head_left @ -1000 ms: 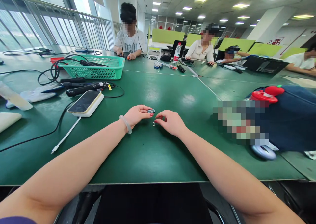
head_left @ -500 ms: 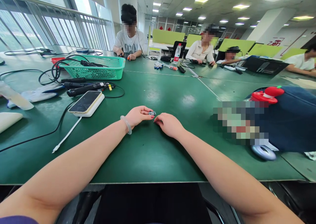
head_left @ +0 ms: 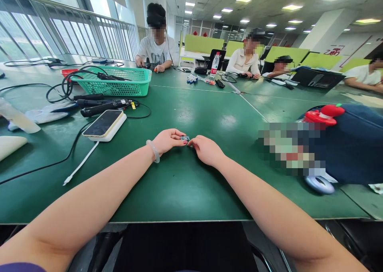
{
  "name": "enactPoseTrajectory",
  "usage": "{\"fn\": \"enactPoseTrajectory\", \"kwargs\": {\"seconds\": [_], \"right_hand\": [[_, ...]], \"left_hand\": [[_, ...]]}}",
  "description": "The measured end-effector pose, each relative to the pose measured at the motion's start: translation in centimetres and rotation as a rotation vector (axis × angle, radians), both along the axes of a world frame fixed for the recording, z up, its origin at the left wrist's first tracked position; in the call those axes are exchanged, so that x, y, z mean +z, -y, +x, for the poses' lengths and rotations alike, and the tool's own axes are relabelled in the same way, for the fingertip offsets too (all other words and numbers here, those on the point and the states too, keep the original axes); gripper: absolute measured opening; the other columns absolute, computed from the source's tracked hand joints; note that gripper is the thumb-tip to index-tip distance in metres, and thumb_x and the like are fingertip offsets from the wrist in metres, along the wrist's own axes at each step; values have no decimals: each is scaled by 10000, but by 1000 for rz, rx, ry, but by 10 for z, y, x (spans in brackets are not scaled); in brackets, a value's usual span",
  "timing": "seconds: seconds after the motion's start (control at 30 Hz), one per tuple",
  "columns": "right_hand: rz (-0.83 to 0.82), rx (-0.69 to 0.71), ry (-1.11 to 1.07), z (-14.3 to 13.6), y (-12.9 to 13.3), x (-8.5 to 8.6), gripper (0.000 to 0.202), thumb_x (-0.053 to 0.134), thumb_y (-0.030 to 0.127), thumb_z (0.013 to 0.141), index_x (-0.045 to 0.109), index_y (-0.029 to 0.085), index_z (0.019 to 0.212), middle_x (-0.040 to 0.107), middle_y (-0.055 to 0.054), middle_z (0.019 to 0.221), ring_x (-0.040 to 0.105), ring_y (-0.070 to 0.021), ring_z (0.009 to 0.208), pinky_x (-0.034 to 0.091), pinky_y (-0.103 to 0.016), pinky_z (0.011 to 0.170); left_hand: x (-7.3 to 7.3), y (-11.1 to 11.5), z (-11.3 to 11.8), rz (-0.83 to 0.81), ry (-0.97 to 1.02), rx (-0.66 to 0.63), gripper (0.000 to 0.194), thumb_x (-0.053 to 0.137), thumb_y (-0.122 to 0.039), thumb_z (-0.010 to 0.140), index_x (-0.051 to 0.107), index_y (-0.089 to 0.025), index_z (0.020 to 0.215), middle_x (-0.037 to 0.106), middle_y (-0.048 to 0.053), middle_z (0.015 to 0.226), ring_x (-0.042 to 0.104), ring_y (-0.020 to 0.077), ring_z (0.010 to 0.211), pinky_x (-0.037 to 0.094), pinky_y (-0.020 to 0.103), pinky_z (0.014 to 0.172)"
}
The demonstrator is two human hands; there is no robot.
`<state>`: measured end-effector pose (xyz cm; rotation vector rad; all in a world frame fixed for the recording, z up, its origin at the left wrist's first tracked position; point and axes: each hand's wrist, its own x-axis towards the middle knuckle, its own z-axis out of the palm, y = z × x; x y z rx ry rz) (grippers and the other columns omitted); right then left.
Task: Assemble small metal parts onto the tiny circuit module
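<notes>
Between the thumb and fingers of my left hand (head_left: 165, 141) is a small circuit-board-like piece (head_left: 185, 138), dark with white markings. A pale bangle circles that wrist. My right hand (head_left: 207, 150) is just to the right, its fingertips pinched together close against the piece. Whether those fingers hold anything is hidden. Both hands are low over the green table (head_left: 173, 188).
To the left, a phone (head_left: 105, 124) lies on a white block with a white cable. Behind it are black handheld devices (head_left: 104, 107) and a green basket (head_left: 119, 82) with cables. A dark blue bag (head_left: 353, 144) lies right. Several people sit across the table.
My right hand's fingertips have shifted very slightly at the small piece. My left hand keeps its grip in the same place.
</notes>
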<state>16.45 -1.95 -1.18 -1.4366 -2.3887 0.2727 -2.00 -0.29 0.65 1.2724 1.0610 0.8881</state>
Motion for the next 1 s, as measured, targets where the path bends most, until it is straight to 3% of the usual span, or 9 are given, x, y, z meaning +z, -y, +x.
{"fn": "enactPoseTrajectory", "kwargs": {"seconds": [0.17,0.37,0.57,0.8,1.0], "right_hand": [[-53,-54,-140,0,-1,4,238,449,89,826,614,209,950,647,-18,896,571,-124,814,426,-245,744],[-121,-131,-221,1,-1,7,122,529,144,789,614,197,859,642,14,786,544,-101,679,417,-225,656],[-27,-20,-46,1,1,5,232,521,197,842,631,261,1037,619,-3,873,554,-121,772,406,-236,674],[74,-1,131,-3,4,5,163,490,251,885,646,233,842,608,-1,899,578,-118,792,393,-226,657],[131,0,251,-7,6,6,194,453,287,908,627,217,859,607,-11,885,574,-122,742,366,-232,603]], "left_hand": [[2,1,0,2,-4,-1,306,784,-85,555,633,-106,821,684,20,686,639,123,692,472,367,874],[4,3,1,-10,-37,10,305,776,-64,559,632,-104,826,687,18,696,637,115,687,472,356,875],[3,2,2,-2,-32,0,288,764,-61,576,632,-105,828,689,21,699,641,121,691,474,360,875],[2,2,1,20,-60,-4,288,758,-69,585,638,-105,845,689,22,706,638,117,694,470,356,877],[-3,0,1,49,-90,-2,311,778,-97,562,644,-111,842,691,33,721,641,128,698,478,361,856]]}}
